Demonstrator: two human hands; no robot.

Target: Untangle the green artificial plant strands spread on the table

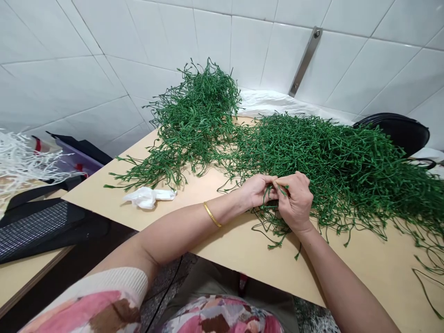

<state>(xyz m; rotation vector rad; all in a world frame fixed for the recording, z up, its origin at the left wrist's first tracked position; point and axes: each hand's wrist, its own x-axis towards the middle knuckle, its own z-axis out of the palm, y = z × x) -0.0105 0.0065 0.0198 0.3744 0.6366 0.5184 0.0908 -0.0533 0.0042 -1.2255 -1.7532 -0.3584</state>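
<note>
A big heap of thin green plastic stems sprawls over the wooden table, with a second tangled clump piled up at the back left. My left hand, with a gold bangle on the wrist, is closed in a pinch on green stems at the heap's near edge. Touching it from the right, my right hand is also closed, its fingertips gripping the same small bunch of stems. Loose stems trail from under both hands toward the table's front edge.
A crumpled white tissue lies on the table at the left. A black mesh item and white plastic stems sit on a lower surface at the far left. A black bag rests by the tiled wall at the back right.
</note>
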